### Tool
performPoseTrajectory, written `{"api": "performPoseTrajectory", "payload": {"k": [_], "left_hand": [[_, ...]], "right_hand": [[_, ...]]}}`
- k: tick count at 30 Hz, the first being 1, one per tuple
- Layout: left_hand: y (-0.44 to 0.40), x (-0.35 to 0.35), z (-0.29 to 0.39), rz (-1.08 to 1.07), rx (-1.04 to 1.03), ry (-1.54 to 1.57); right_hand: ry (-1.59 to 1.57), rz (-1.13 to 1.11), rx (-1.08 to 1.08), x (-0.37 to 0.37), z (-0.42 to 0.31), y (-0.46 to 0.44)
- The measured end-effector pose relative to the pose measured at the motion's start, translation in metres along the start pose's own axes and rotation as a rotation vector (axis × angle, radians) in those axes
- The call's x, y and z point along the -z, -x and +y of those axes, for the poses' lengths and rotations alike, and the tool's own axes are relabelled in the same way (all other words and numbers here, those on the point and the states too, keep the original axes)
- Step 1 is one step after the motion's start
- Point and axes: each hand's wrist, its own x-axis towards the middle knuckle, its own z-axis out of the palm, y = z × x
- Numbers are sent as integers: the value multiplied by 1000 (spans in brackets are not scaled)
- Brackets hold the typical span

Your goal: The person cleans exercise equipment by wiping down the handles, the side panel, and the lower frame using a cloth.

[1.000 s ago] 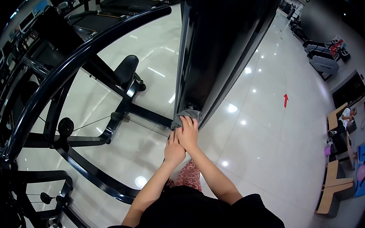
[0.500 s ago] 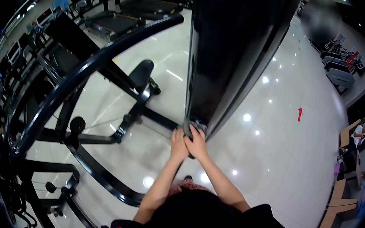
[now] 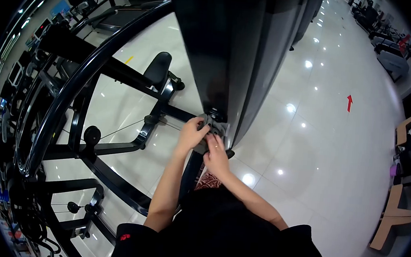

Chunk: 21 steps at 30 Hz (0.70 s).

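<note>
My left hand (image 3: 194, 135) is closed on a crumpled grey cloth (image 3: 221, 128), its thumb pressed over the near side. Alongside it, my right hand (image 3: 217, 154) has its fingers bent against the same cloth, which they partly cover. Both hands are close together at the lower end of a tall dark panel (image 3: 212, 47) on a black exercise machine. A black frame bar (image 3: 180, 114) of that machine runs out to the left from beside the cloth. What lies under the cloth is hidden.
A curved black rail (image 3: 74, 77) arcs along the left, with a padded seat (image 3: 157, 70) and a round pulley (image 3: 92, 135) inside it. Treadmills (image 3: 120, 18) line the back left. Glossy tiled floor (image 3: 305, 151) spreads to the right, with a red arrow (image 3: 349, 103) and wooden benches (image 3: 391, 215).
My hands have drawn slightly apart, the left one shifting up and left, so more of the grey cloth shows. The view has shifted, and the panel now leans more to the left.
</note>
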Motion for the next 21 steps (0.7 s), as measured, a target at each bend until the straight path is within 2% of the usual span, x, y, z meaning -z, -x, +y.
{"api": "performPoseTrajectory", "payload": {"k": [2,5,10,12,14,16,18,20,21], "left_hand": [[-4,-2,4,-39,-57,-68],[-7,-15,7,12,-257,-219],[-5,-18,2,96,-194,-188],[-4,-16,2,119,14,39],[-3,-11,5,84,17,141],[-3,-5,11,149,-50,356],[-6,1,17,134,-10,238],[-12,0,-7,86,-174,-107],[-10,-3,-7,79,-280,-168]], "right_hand": [[3,16,-36,-7,0,14],[-39,25,-103,-10,-3,14],[-23,99,-126,-9,-10,15],[-12,154,-140,-6,-12,18],[5,193,-156,-3,-12,17],[36,250,-68,1,-14,10],[38,268,-74,-5,-14,3],[31,204,-38,-17,-9,2],[72,192,-26,-18,-10,1]]}}
